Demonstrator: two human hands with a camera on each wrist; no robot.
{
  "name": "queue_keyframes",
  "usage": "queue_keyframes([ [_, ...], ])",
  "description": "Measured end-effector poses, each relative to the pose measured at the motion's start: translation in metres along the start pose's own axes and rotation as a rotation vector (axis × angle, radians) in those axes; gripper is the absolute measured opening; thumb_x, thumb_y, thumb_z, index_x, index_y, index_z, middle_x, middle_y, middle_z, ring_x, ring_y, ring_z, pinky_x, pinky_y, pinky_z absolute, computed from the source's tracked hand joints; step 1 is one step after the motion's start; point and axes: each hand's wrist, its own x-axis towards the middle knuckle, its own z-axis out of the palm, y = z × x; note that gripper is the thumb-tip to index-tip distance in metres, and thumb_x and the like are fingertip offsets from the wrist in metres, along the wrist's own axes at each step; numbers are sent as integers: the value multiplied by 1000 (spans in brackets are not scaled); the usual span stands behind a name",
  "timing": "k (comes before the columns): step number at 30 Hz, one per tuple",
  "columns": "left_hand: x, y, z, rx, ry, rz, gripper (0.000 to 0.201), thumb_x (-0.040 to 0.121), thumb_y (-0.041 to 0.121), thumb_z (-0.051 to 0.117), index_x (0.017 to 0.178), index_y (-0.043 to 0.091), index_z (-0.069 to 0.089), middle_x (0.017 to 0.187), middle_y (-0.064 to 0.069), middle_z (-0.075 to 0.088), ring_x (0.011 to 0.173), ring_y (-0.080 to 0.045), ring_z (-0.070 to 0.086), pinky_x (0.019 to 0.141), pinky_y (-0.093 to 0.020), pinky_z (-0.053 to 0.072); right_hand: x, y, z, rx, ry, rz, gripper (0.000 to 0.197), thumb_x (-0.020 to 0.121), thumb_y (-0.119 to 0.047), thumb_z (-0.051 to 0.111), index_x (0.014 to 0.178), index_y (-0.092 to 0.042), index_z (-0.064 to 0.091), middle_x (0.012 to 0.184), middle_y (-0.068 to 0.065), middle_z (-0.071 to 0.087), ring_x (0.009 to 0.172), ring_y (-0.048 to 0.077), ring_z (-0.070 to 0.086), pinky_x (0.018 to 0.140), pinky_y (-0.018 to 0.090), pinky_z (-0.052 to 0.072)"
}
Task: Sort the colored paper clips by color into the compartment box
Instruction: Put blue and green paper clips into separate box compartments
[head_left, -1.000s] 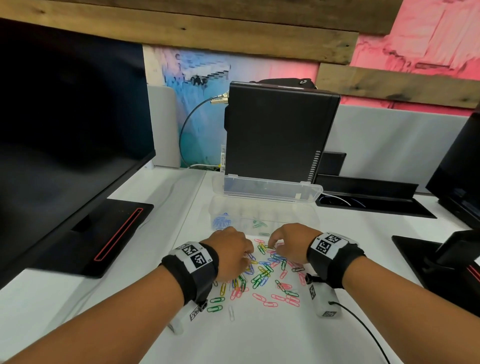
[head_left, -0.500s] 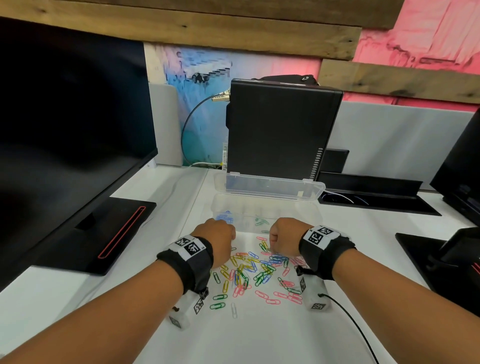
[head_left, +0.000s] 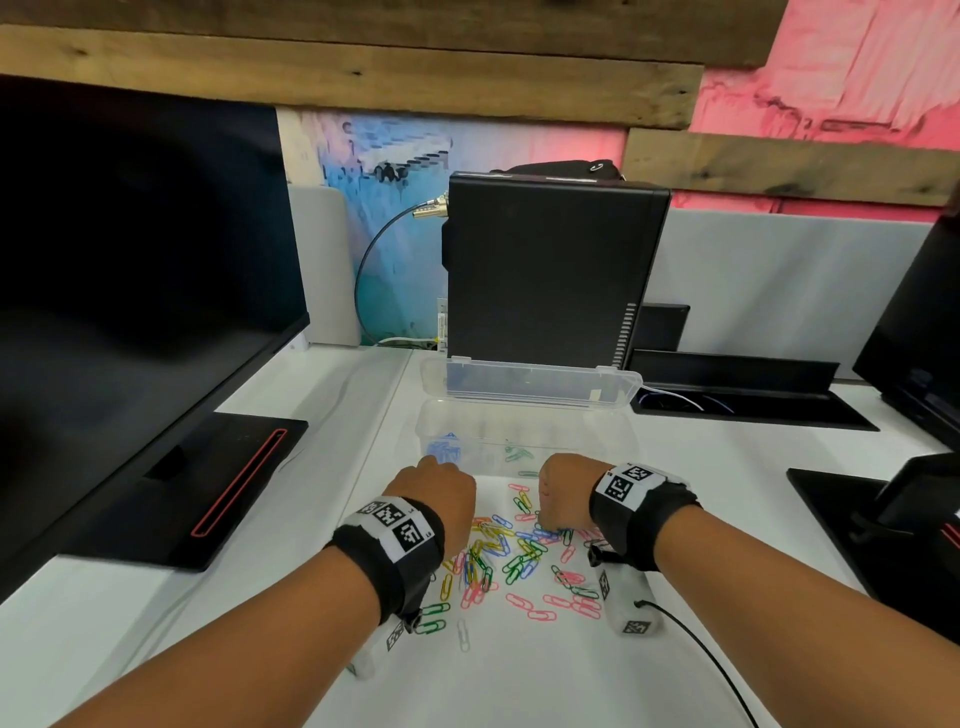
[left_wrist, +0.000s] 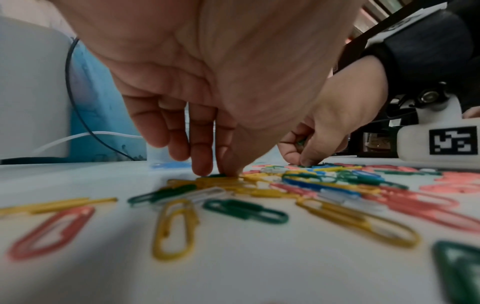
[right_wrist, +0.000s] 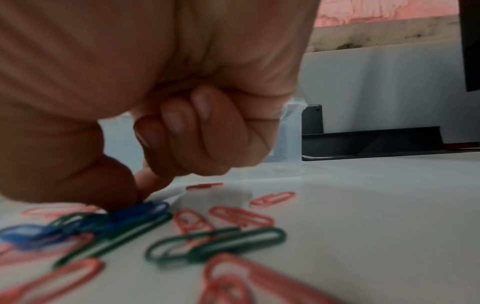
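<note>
Paper clips (head_left: 511, 564) in pink, green, blue, yellow and white lie scattered in a loose pile on the white surface (head_left: 519, 686), just in front of the clear compartment box (head_left: 527, 441). Box lid (head_left: 524, 379) stands open, leaning back against a black computer case (head_left: 550, 270). Some blue clips (head_left: 441, 449) sit in the box's left compartment, a few green clips (head_left: 519, 454) in one nearer the middle.

Left hand (head_left: 434, 501) is down on the left side of the pile; in the left wrist view its fingers (left_wrist: 200, 144) point down, close together, tips touching the surface at the yellow clips (left_wrist: 221, 181). Cannot tell whether it grips a clip.

Right hand (head_left: 563, 488) is on the pile's far right side, outer fingers (right_wrist: 197, 131) curled into the palm, thumb and forefinger tips down at a blue clip (right_wrist: 140, 211). Left wrist view shows something green inside the curled right hand; too small to tell what.

Monitor (head_left: 130, 291) stands to the left on a black base (head_left: 208, 488). Both wrists wear black bands with printed marker tags.
</note>
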Motion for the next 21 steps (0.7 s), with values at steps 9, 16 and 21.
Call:
queue_keyframes([
  [9, -7, 3, -7, -174, 46, 3, 15, 91, 25, 49, 104, 18, 51, 93, 0, 58, 80, -18, 52, 70, -31, 46, -8, 8, -6, 53, -26, 54, 23, 89, -32, 55, 71, -19, 51, 83, 3, 60, 79, 23, 59, 76, 32, 51],
  [16, -4, 8, -16, -419, -43, 168, 24, 90, 11, 49, 103, 31, 53, 90, 10, 55, 81, -12, 54, 69, -22, 43, -50, 57, -1, 1807, -27, 139, 15, 78, -13, 36, 68, -17, 47, 61, 3, 41, 46, 15, 34, 45, 18, 20],
  [21, 10, 23, -37, -283, -130, 195, 30, 93, 14, 48, 119, 18, 63, 126, -4, 59, 112, -22, 57, 95, -29, 47, -53, 70, 22, 2210, 141, 185, 19, 74, -9, 38, 81, -11, 55, 65, 4, 50, 50, 16, 45, 41, 18, 35],
])
